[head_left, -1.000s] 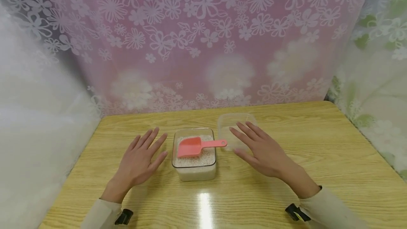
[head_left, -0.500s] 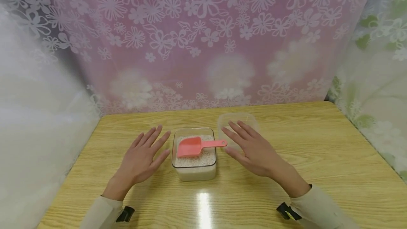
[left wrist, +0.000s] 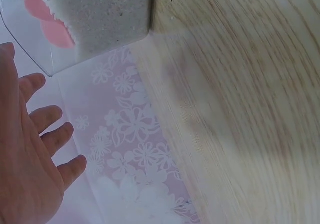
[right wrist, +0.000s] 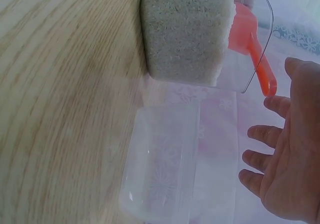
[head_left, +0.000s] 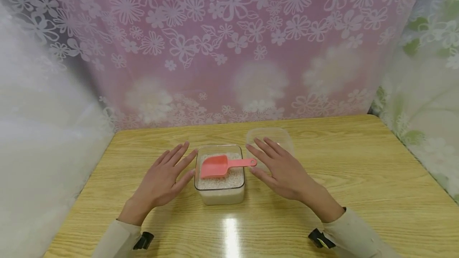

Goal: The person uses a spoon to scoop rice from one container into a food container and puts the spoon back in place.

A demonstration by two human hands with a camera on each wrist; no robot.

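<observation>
A clear square container [head_left: 223,198] of white rice [head_left: 234,180] stands between both hands. Across its top lies a pink scoop [head_left: 215,166], the handle jutting over the right rim. My left hand [head_left: 159,180], fingers straight and spread, has its fingertips right at the left rim in the head view. On the other side, my right hand [head_left: 283,170] hovers with outstretched fingers close to the handle's end. Neither hand holds anything. A translucent plastic box [right wrist: 160,164] sits to the right of the rice container, partly hidden behind my right hand in the head view.
The wood-grain table [head_left: 358,170] extends to both sides and in front of the container. A pink flowered curtain [head_left: 215,71] hangs along the back edge, and pale sheets [head_left: 46,150] flank the table. Light reflects off the near tabletop.
Both hands have moved inward toward the rice container, the right one shifting left and the left one slightly right. Container, scoop and plastic box have stayed in place.
</observation>
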